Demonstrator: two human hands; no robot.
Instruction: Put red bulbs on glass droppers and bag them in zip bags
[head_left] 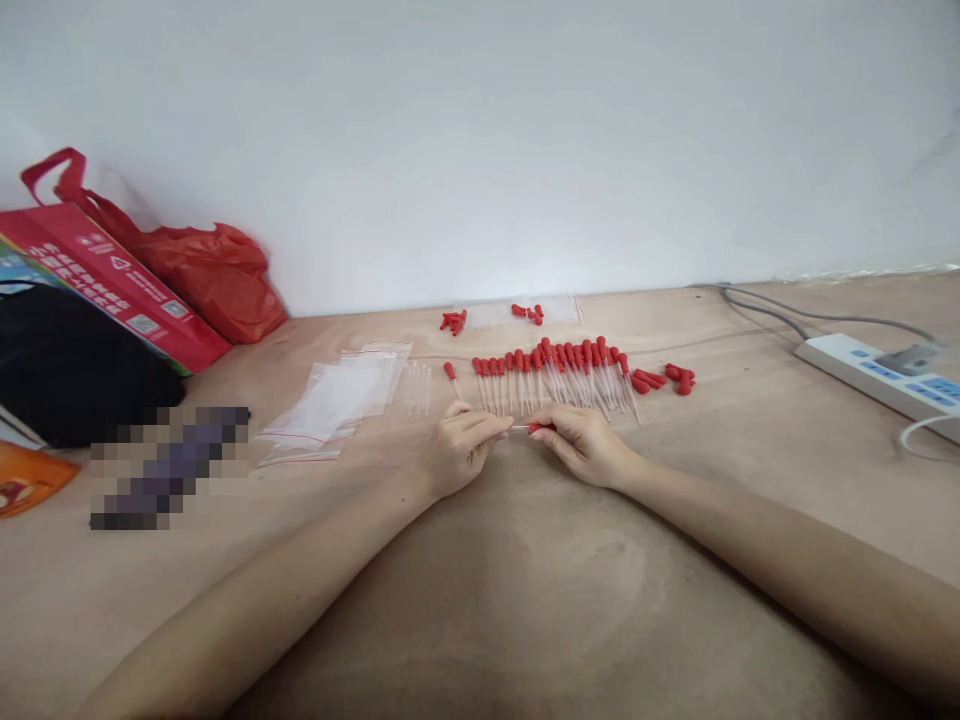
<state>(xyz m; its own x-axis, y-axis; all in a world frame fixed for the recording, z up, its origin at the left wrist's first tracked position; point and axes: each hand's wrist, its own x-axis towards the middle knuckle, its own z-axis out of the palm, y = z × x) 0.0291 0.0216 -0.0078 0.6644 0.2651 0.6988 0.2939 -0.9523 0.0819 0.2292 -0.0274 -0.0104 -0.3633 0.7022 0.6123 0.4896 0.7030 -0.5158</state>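
My left hand (pixel 465 447) pinches a thin clear dropper tube (pixel 520 428) that points right. At the tube's other end, my right hand (pixel 581 443) is closed on a red rubber bulb (pixel 535 428); bulb and tube meet, though the fingers partly cover the joint. Just beyond my hands lies a row of droppers (pixel 559 370), their red bulbs facing the wall. One separate dropper (pixel 450 372) lies left of the row, near bare clear tubes (pixel 418 388). Loose red bulbs (pixel 649 380) rest right of the row.
Clear zip bags (pixel 330 400) lie to the left. Another bag (pixel 487 313) with red bulbs (pixel 453 321) beside it is near the wall. A white power strip (pixel 881 378) with cables stands right. Red bags (pixel 210 280) and a black bag (pixel 82 360) occupy the far left.
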